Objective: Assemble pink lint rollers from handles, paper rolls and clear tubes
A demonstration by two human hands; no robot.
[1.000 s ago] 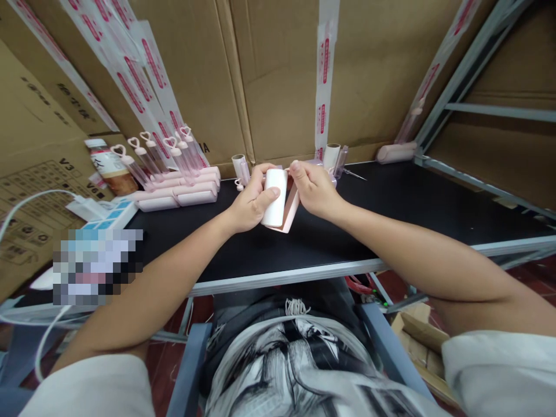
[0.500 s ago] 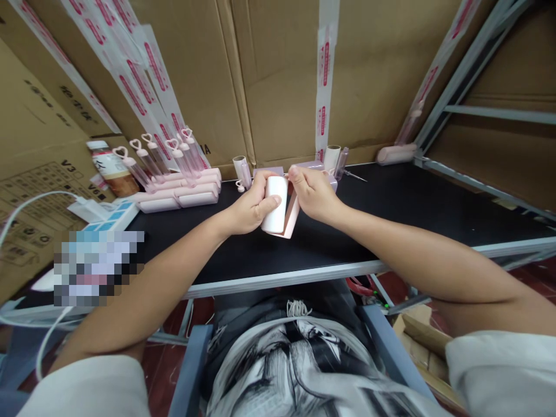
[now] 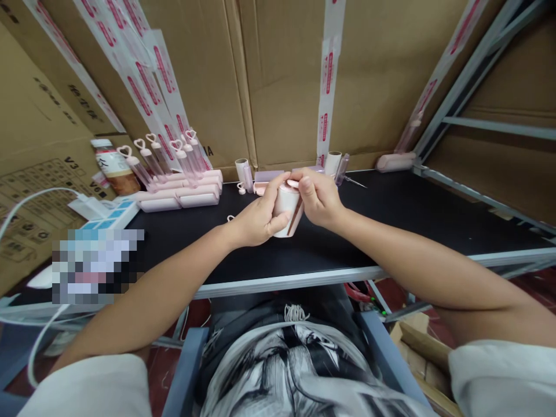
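White roll point(image 3: 286, 202) against pink, seemingly plastic case point(image 3: 297, 218), left hand point(image 3: 257, 220) with grip around roll, right hand point(image 3: 320, 198) pinching case end

The roll point(image 3: 285, 204) is white, the tabletop point(image 3: 347, 202) black.

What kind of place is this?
Probably a small assembly workbench: lint-roller-like pink parts lined up on a black tabletop, a white roll in hand, and big taped cartons behind.
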